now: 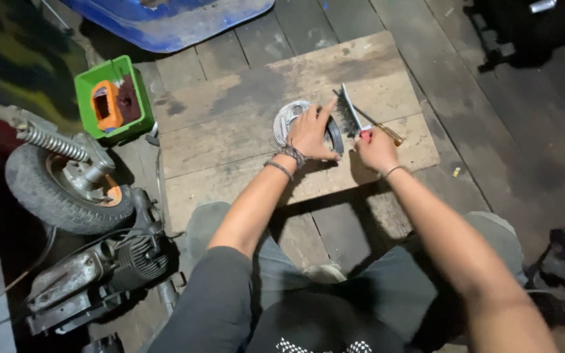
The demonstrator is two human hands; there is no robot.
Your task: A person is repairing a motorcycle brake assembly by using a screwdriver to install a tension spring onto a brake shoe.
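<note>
A round grey metal disc part lies on a worn wooden board. My left hand presses flat on the disc and holds it down. In my right hand is a wire brush with a pale handle; its dark bristles touch the disc's right edge. A screwdriver with an amber handle lies on the board just behind my right hand.
A green box holding an orange object stands at the board's left. Further left are a small wheel with a spring and an engine. A blue tub is at the top, dark parts lie at the right.
</note>
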